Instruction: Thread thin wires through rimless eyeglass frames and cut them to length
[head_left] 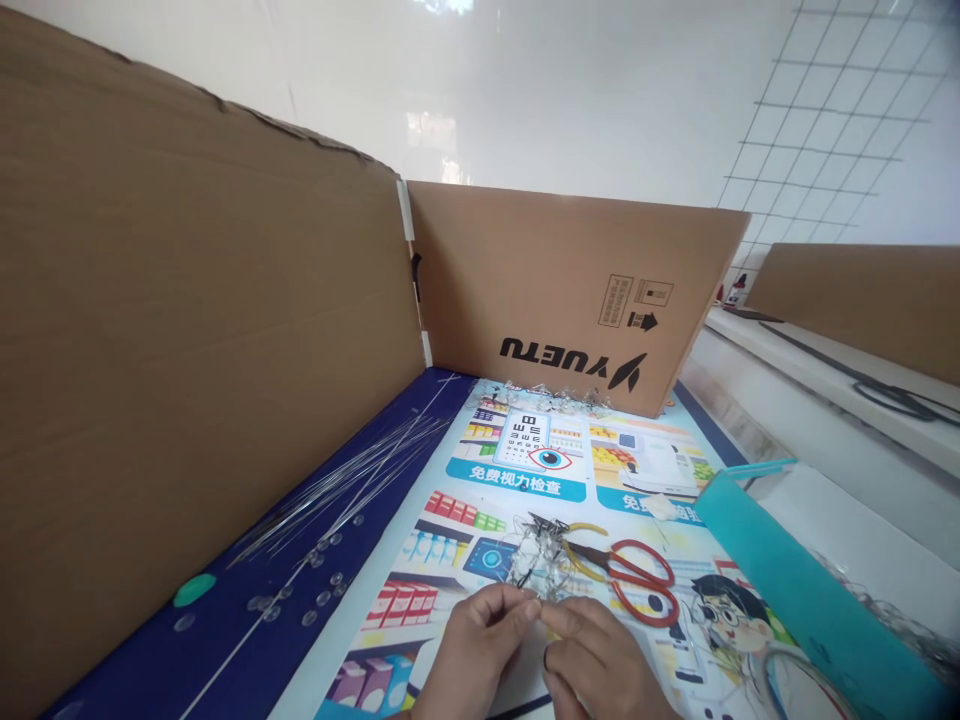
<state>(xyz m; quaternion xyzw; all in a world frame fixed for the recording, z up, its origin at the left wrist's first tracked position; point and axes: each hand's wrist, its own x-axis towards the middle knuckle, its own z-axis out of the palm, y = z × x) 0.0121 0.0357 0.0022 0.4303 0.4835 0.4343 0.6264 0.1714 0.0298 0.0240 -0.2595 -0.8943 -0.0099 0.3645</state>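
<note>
Both my hands meet at the bottom centre of the view, over a printed poster mat [517, 470]. My left hand [480, 640] pinches a small piece of clear bead-and-wire work [536, 565] between thumb and forefinger. My right hand [600, 665] has its fingers curled and pinched close against the same piece. Just beyond the fingertips lie red-handled scissors [637, 580] and yellow-handled pliers [581, 540].
A tall cardboard wall [187, 350] runs along the left and a printed cardboard panel [570, 290] closes the back. Thin wires [352, 480] and clear beads [315, 580] lie on the blue strip at left. A teal tray edge [795, 590] is at right.
</note>
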